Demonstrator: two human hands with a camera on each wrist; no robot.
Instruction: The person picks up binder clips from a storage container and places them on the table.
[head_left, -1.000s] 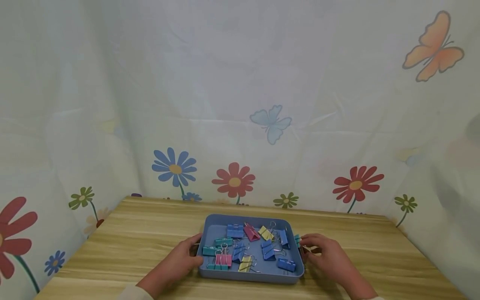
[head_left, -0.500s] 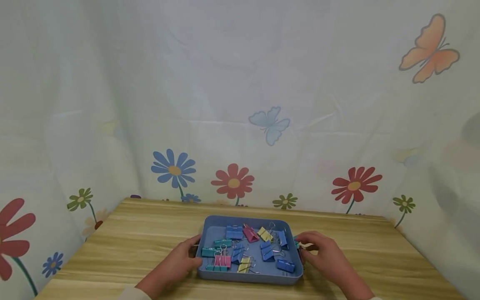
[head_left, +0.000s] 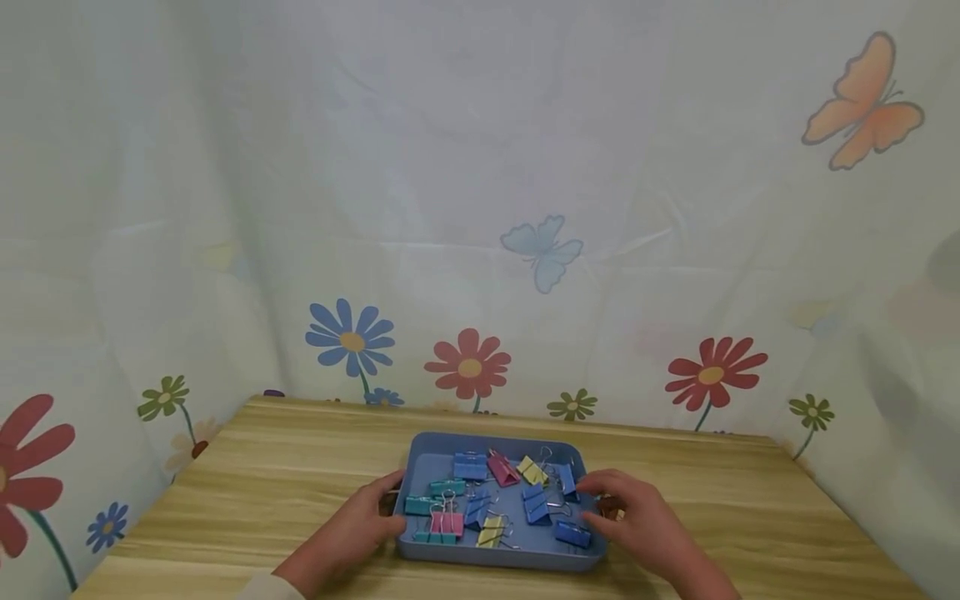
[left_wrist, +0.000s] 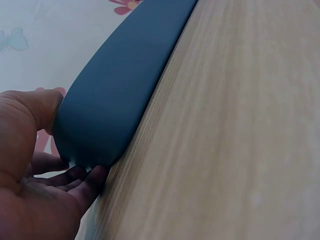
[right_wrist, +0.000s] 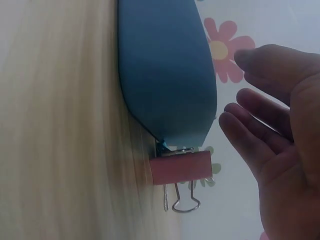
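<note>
A blue tray (head_left: pixel 510 558) lies on the wooden table with several binder clips in it, in blue, teal, yellow and pink. My left hand (head_left: pixel 360 525) holds the tray's left end, thumb at one corner and fingers along the wall; the left wrist view shows the fingertips low against it. My right hand (head_left: pixel 641 517) reaches over the right rim, near a blue binder clip (head_left: pixel 572 533). In the right wrist view its fingers are spread and hold nothing. A red binder clip (right_wrist: pixel 181 168) with wire handles stands outside the tray by its right wall, mostly behind my hand in the head view.
The wooden table (head_left: pixel 262 483) extends on both sides of the tray. Behind it hangs a pale curtain (head_left: pixel 420 167) printed with flowers and butterflies.
My right hand has moved left from the clips outside the tray's right wall to over its rim. My left hand and the tray stay put.
</note>
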